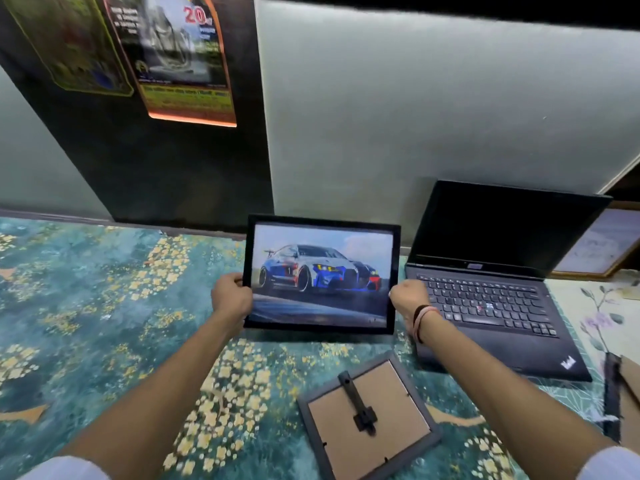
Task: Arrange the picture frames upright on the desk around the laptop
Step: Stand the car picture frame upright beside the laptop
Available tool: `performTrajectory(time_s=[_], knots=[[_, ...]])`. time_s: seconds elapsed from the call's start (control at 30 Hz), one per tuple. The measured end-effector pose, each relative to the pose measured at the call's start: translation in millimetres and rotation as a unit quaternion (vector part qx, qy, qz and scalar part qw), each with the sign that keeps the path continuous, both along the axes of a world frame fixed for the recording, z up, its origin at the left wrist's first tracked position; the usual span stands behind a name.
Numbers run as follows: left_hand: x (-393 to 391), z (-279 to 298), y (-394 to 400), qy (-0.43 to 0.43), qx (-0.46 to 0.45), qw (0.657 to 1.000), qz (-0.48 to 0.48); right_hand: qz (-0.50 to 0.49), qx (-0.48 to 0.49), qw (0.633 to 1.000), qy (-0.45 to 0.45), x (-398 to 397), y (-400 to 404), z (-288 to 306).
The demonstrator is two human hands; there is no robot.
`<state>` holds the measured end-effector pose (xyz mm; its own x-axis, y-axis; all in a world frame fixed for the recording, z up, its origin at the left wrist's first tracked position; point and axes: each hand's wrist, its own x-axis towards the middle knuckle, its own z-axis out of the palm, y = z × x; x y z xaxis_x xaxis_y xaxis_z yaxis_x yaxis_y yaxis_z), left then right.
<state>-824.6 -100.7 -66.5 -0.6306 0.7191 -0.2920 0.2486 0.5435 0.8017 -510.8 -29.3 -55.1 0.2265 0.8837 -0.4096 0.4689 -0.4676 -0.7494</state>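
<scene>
A black picture frame with a racing car picture (322,275) stands nearly upright just left of the open black laptop (491,282). My left hand (231,296) grips its left edge and my right hand (408,299) grips its lower right edge. A grey frame (367,417) lies face down in front, its brown back and black stand showing, between my forearms. Another frame lies face down at the right edge (623,400), cut off by the view. A wooden-edged frame (599,244) leans behind the laptop on the right.
The desk (104,306) is covered with a teal cloth with yellow flowers. A grey wall (415,116) rises close behind, with a dark panel and posters (173,57) at the upper left. A pale floral cloth (602,313) lies right of the laptop.
</scene>
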Motion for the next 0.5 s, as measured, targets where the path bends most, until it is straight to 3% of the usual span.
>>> performTrajectory(time_s=[0.2,0.3,0.5], knots=[[9,26,61,0.036,0.102,0.994,0.02,-0.005,0.113,0.991,0.071,-7,54,6],[11,24,76,0.021,0.127,0.992,0.009,-0.003,0.113,0.991,0.077,-5,75,6],[-2,-9,105,-0.07,0.129,0.986,-0.083,0.009,0.093,0.989,0.114,13,131,-56]])
